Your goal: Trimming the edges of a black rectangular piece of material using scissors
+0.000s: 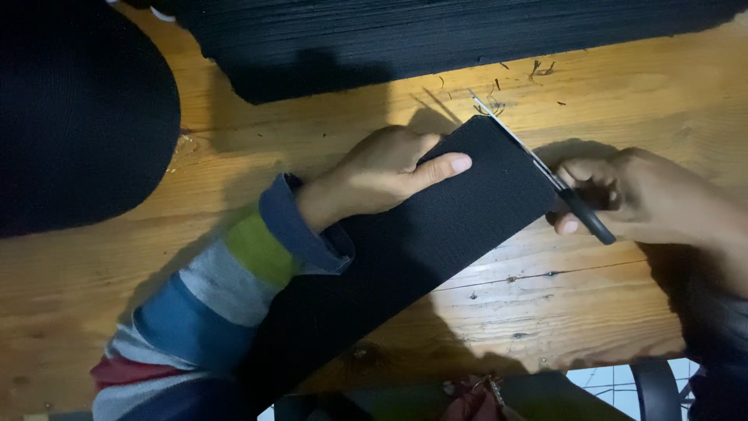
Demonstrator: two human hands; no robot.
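Your left hand [386, 175] pinned the black fabric strip [436, 226]; your right hand [631, 195] gripped scissors [545, 175] along the strip's far end, with that trim seemingly unfinished.

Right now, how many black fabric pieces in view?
3. A strip under the left hand, being cut by scissors in the right hand; a stack along the top; a rounded piece top left. More may be hidden.
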